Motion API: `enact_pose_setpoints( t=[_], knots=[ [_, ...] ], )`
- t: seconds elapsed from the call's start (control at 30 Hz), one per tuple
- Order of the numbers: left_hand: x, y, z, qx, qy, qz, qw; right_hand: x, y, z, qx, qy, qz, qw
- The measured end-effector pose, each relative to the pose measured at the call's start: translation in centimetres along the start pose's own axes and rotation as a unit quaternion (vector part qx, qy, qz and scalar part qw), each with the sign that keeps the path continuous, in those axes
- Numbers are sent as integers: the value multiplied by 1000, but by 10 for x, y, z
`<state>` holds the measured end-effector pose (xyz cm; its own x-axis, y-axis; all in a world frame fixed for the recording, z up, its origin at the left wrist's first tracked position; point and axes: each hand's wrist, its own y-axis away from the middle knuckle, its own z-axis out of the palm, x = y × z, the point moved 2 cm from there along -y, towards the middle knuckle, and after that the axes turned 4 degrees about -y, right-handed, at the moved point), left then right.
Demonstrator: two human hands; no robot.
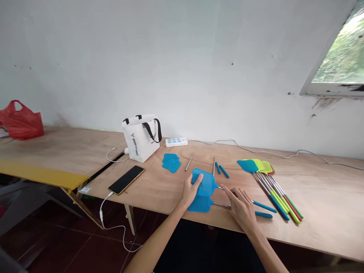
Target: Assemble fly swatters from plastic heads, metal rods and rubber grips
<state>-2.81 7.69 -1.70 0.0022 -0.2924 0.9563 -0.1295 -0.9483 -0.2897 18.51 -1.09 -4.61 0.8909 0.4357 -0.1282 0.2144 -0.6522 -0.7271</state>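
Observation:
My left hand (pixel 191 190) grips the mesh head of a blue fly swatter (pixel 205 181), thumb on top. My right hand (pixel 240 204) is closed around the same swatter's thin metal rod near the neck, index finger stretched along it. The blue handle (pixel 264 206) extends to the right beyond that hand. Beneath it lies a second blue fly swatter (pixel 199 204) at the table's front edge, its rod partly hidden by my right hand. Farther back are loose blue swatter heads (pixel 171 163), metal rods (pixel 189 162) and two blue handle grips (pixel 224 171).
Several swatters (pixel 273 189) in blue, yellow-green, red and green lie at right. A phone (pixel 126 180) with a charging cable, a white bag (pixel 142 138) and a power strip (pixel 176 142) stand to the left and back. A red bag (pixel 22 123) sits at far left.

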Motion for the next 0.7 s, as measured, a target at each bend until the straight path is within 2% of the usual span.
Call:
enact_pose_setpoints(
  t=[0.4,0.7],
  knots=[
    [9,6,-1,-22,-105,45,993,-1,-3,-3,1,16,-11,1000],
    [13,5,-11,-63,-133,105,983,-8,-6,-6,-17,-11,-21,1000]
  ],
)
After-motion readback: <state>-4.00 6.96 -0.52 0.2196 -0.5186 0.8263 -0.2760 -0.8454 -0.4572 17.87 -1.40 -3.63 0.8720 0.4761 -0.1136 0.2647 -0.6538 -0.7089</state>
